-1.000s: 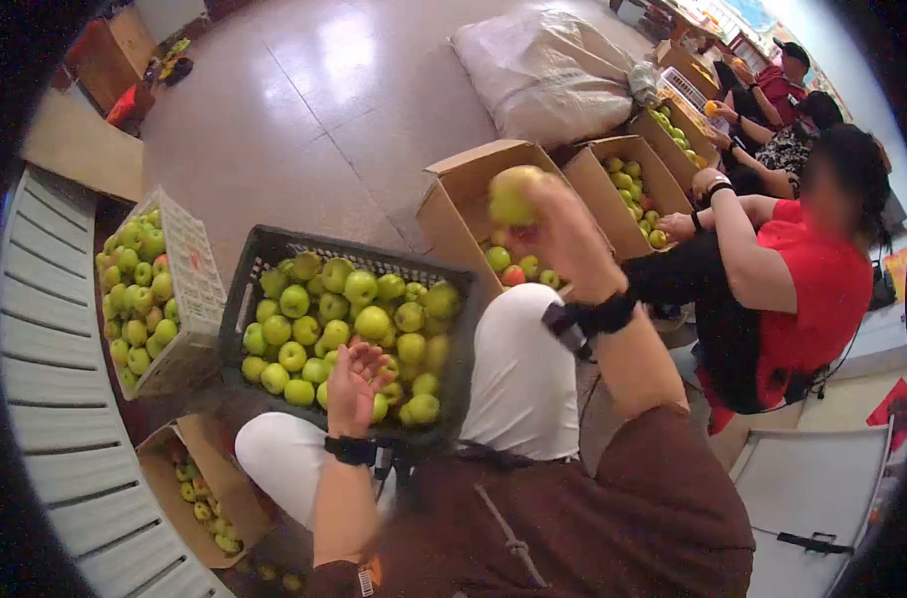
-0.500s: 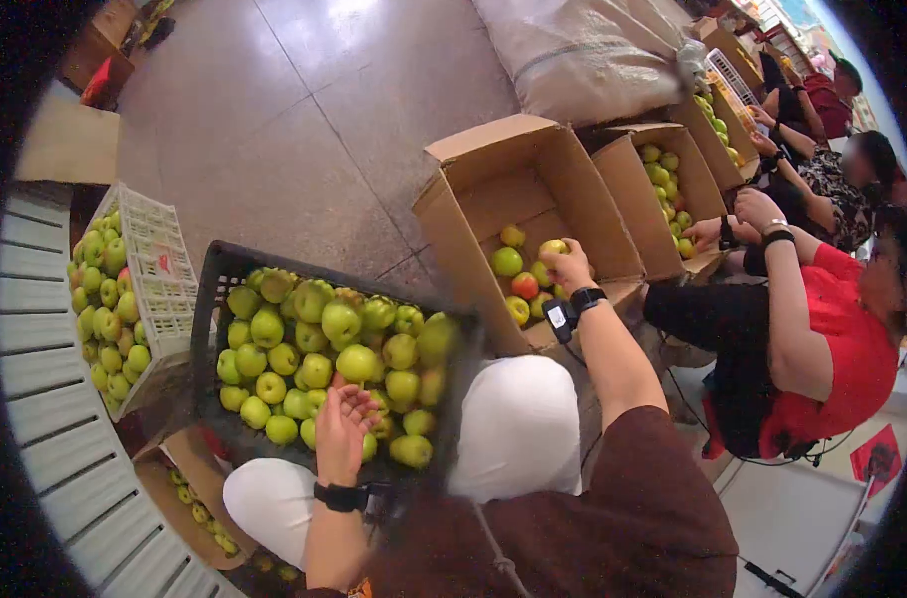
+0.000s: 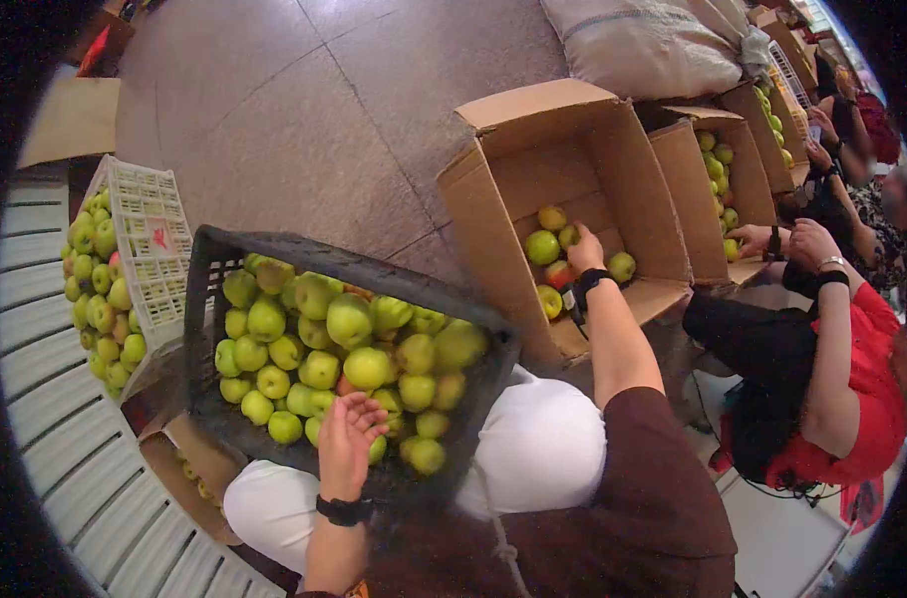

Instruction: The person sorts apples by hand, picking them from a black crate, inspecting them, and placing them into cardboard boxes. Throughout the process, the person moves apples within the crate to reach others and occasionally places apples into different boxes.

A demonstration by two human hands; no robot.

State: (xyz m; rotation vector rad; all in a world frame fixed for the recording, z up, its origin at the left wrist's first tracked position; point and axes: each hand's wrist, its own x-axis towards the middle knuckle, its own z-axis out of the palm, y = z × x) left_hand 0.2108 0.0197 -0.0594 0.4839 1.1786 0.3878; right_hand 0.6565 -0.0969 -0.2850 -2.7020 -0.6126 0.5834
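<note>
My left hand [image 3: 346,444] is open, palm up with loosely curled fingers, at the near side of a black plastic crate [image 3: 349,261]. Green apples fill the crate, and a large green apple [image 3: 368,368] lies just beyond my fingertips. Down inside an open cardboard box [image 3: 633,179], my right hand [image 3: 586,255] is closed on a yellow-green apple [image 3: 569,236], partly hidden by my fingers. Around it lie a few more apples, among them a green apple [image 3: 542,247], a reddish apple [image 3: 557,274] partly covered by my hand, and another apple [image 3: 621,266] to the right.
At left, a white plastic crate [image 3: 152,239] holds apples beside a slatted white surface [image 3: 45,339]. A smaller cardboard box [image 3: 179,488] stands below it. A co-worker in red [image 3: 862,389] reaches into the neighbouring box [image 3: 683,184]. A large sack [image 3: 648,50] lies behind the boxes.
The view has shifted, so the boxes and co-workers appear farther right. My right hand has lowered its apple deeper into the box, among the others. My left hand stays at the black crate.
</note>
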